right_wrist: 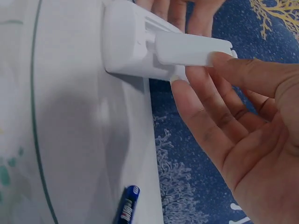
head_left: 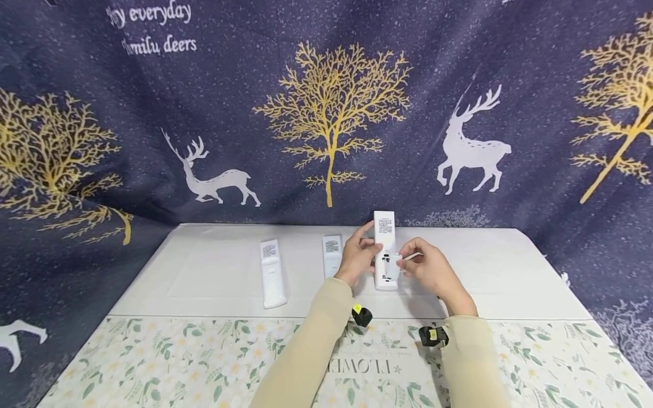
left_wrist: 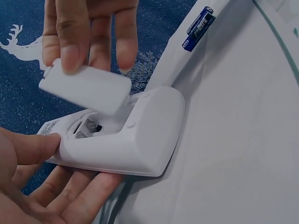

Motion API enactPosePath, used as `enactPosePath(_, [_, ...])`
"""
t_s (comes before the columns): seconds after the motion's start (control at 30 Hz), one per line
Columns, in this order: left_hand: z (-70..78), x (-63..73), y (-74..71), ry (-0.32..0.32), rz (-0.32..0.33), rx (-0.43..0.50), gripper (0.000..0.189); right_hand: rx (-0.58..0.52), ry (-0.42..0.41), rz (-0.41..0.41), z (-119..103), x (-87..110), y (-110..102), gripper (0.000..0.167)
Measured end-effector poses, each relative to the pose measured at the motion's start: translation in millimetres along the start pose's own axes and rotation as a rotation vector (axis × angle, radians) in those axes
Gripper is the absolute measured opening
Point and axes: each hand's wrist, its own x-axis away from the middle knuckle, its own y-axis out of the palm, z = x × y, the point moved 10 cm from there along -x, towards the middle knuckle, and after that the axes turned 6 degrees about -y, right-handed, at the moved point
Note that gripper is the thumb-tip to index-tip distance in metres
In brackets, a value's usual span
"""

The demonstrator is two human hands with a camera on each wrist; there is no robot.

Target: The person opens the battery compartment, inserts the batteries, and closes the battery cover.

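Note:
My left hand (head_left: pixel 359 256) grips a white remote control (head_left: pixel 385 229) from its left side, thumb on the back and fingers underneath. The remote lies back side up, with its battery compartment (left_wrist: pixel 96 126) uncovered and metal contacts showing inside. Between thumb and fingers, my right hand (head_left: pixel 432 270) pinches the white battery cover (left_wrist: pixel 88 86), tilted just above the compartment. In the left wrist view, two blue batteries (left_wrist: pixel 198 28) lie side by side on the white surface, beyond the remote. The right wrist view shows part of one battery (right_wrist: pixel 127 205); the right hand hides them in the head view.
Two more white remotes lie back side up to the left: one (head_left: pixel 273 277) farther off, another (head_left: pixel 331 255) beside my left hand and partly covered by it. A flowered cloth (head_left: pixel 204 362) covers the near table. A dark blue curtain (head_left: pixel 326 113) hangs behind the white surface.

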Motion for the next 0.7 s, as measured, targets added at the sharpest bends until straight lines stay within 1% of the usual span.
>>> enactPosePath(0.2, [0.3,-0.1,1.4,0.001,-0.015,0.003,0.066,0.039,0.027,0.026,3.9,2.7,-13.5,0.016])
enactPosePath(0.33, [0.3,0.3,0.6,-0.005,-0.013,0.000,0.066,0.049,0.049,0.024,8.0,5.2,-16.5,0.016])
enactPosePath(0.47, [0.5,0.8,0.1,-0.006,-0.008,-0.001,0.066,0.061,0.090,0.000,15.3,7.3,-14.6,0.017])
enactPosePath(0.63, [0.8,1.3,-0.4,-0.009,-0.002,-0.003,0.066,0.104,0.141,-0.045,25.3,8.3,-11.2,0.015])
enactPosePath(0.7, [0.9,1.1,-0.7,-0.010,-0.001,-0.009,0.066,0.099,0.162,-0.061,29.2,8.8,-9.5,0.015])
